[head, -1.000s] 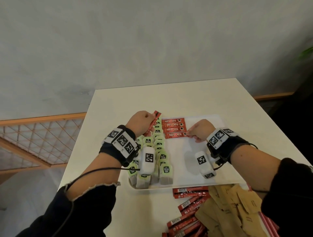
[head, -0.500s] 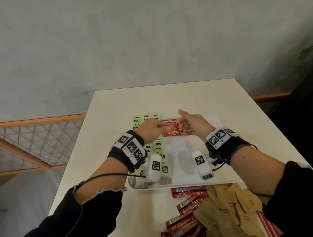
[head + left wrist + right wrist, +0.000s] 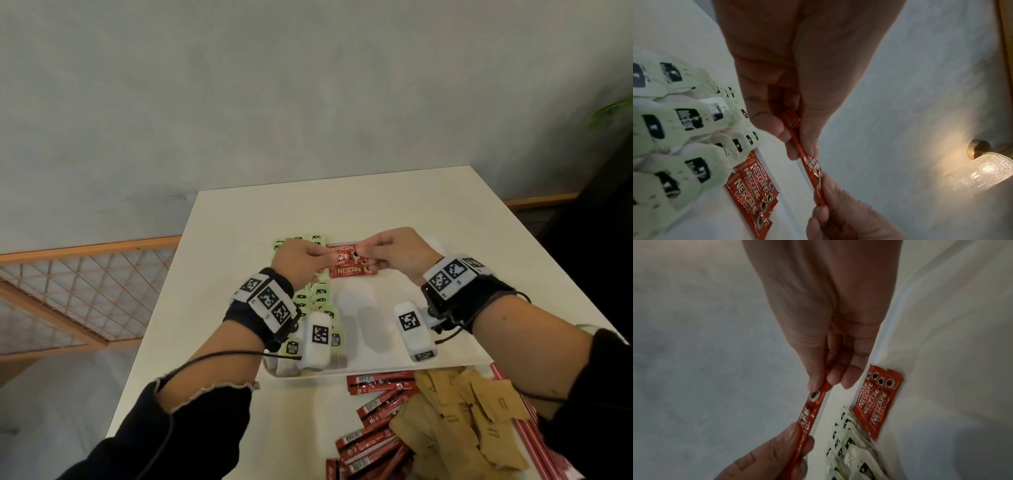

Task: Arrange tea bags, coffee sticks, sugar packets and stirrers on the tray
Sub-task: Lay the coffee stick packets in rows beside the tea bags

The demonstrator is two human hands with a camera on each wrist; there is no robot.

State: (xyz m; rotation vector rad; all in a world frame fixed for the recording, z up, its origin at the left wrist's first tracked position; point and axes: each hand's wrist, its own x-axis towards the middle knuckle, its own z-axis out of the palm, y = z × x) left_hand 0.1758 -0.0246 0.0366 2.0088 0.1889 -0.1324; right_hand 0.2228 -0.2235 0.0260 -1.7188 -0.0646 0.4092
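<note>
"NESCAFE CLASSIC" is printed in white on the red coffee sticks [image 3: 352, 270] laid on the tray, and partly readable on the held stick [image 3: 811, 164]. A dark logo on the green tea bag tags [image 3: 692, 120] is read roughly as "Dickson"; spelling unclear. Barcodes on loose sticks [image 3: 376, 382] are unreadable.

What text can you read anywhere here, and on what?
"NESCAFE CLASSIC": coffee sticks on the tray.
"NESCAFE", partly covered: stick pinched by left hand and right hand, seen at.
Tea bag tags: dark logo, letters too blurred to read.
Loose sticks and brown packets: print too small.
Wrist markers: patterns only.
</note>
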